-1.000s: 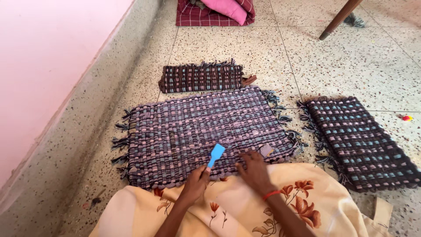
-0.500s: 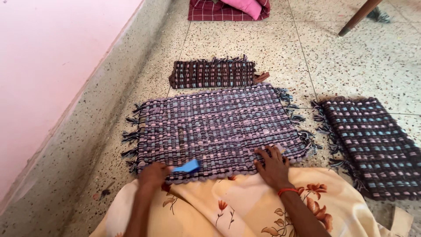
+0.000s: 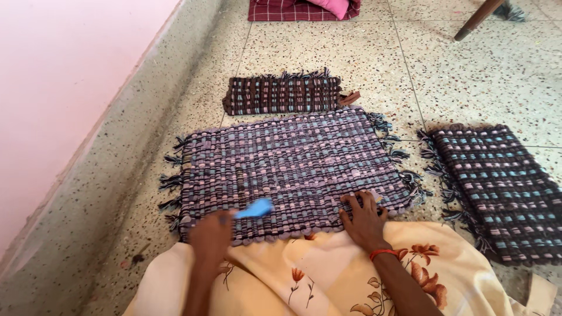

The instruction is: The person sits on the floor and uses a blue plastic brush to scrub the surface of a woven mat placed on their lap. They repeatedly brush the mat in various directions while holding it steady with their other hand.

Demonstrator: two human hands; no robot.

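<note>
Now the left hand is seen closed on a small blue tool, which has been carried from the middle of the woven mat to its near left corner. The mat is pinned flat by the right hand, fingers spread, shifted rightward along the near edge.

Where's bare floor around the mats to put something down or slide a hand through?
Free: terrazzo floor beyond the right mat, and the strip along the pink wall. Narrow: gap between the folded mat and the big mat. Crowded: the near edge, where the left hand grips a blue tool and the right hand presses.
</note>
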